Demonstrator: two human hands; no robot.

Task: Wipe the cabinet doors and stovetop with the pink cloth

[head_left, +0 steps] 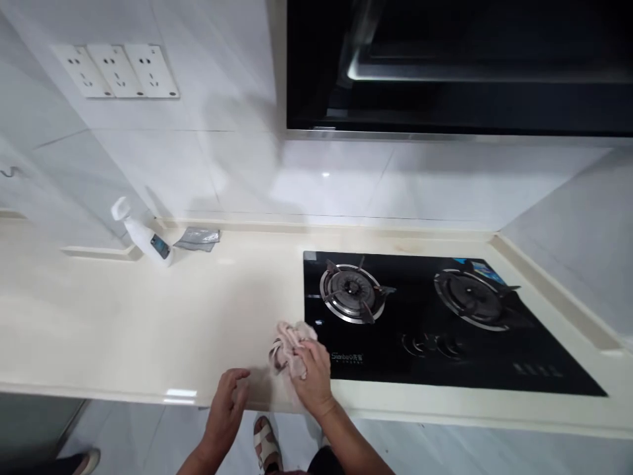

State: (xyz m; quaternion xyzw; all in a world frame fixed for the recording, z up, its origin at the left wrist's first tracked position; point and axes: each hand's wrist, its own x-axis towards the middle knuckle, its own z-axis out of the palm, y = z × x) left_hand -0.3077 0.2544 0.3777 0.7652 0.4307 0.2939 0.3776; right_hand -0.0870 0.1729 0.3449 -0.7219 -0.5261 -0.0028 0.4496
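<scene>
My right hand [312,377] is closed on a crumpled pale pink cloth [284,348]. The cloth is pressed to the cream countertop [148,316], right beside the front left corner of a black glass gas stove [376,356]. My left hand [228,404] is at the counter's front edge, to the left of the cloth. Its fingers are loosely bent with the thumb apart, and nothing is in them.
A white spray bottle [148,239] stands at the back left, beside a flat grey plastic packet [198,237]. A left burner [351,290] and a right burner [469,297] with pan supports rise from the stove. Above hangs a black range hood [445,99]. Another person's foot [89,460] shows at lower left.
</scene>
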